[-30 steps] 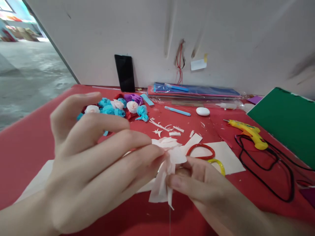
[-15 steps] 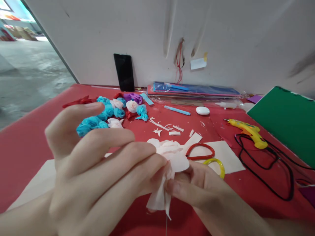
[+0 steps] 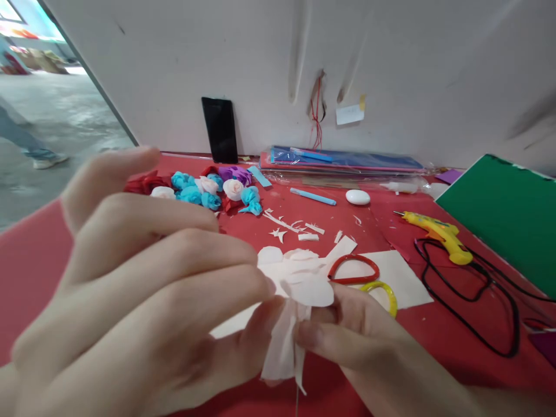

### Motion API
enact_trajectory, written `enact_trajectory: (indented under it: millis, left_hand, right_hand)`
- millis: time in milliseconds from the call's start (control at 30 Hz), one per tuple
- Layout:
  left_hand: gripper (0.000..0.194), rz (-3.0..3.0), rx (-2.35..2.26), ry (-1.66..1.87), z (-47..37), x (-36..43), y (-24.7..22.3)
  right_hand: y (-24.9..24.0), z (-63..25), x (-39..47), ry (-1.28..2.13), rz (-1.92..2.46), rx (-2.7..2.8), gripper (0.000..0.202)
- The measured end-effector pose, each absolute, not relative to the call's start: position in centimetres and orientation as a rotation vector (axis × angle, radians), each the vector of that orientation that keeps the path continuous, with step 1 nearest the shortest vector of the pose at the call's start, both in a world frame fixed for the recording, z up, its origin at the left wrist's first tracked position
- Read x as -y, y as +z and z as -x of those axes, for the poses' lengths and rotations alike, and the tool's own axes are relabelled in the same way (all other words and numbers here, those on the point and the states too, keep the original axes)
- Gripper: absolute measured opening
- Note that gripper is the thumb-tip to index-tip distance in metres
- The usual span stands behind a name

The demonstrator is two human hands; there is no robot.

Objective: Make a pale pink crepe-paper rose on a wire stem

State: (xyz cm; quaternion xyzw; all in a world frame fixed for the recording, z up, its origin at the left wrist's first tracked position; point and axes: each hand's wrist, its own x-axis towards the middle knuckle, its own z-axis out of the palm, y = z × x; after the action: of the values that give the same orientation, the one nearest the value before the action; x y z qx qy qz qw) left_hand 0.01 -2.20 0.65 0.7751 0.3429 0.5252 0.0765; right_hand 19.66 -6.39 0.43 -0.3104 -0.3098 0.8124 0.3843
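A pale pink-white paper flower with layered rounded petals stands between my hands. Its loose paper ends hang below the petals, and a thin wire or thread runs down from them. My right hand pinches the flower's base between thumb and fingers. My left hand has its fingers curled, with thumb and fingertips closed against the flower's left side; the index finger is lifted away. Just beyond the right hand lie scissors with one red handle and one yellow handle. They rest on white paper.
Blue, pink, red and purple paper flowers lie at the back left. A phone leans on the wall. Paper scraps, a blue pen, a yellow glue gun with black cord and a green board are around. A person's leg shows far left.
My left hand has moved left and slightly down, its thumb lower on the flower. More of the petals and hanging paper shows. The right hand stays put. A person's leg has entered at far left.
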Motion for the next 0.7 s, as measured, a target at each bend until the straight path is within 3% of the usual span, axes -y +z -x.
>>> enact_trajectory:
  millis: [100, 233, 333, 700]
  left_hand:
    - [0.024, -2.782, -0.851, 1.478, -1.1, 1.3, 1.1]
    - [0.022, -2.812, -0.916, 1.274, -1.6, 0.9, 1.1]
    - [0.038, -2.769, -0.872, 1.153, -1.3, 0.9, 1.1]
    - [0.047, -2.809, -0.672, 1.217, -0.7, 0.6, 0.9]
  right_hand:
    - [0.6, -19.8, 6.6, 2.013, 0.781, 0.797, 0.013]
    - [0.5, -19.8, 6.6, 2.040, 0.800, 0.822, 0.016]
    - [0.9, -19.7, 6.6, 2.013, 0.938, 0.874, 0.019]
    - [0.8, -20.2, 7.2, 1.853, 1.130, 1.135, 0.010]
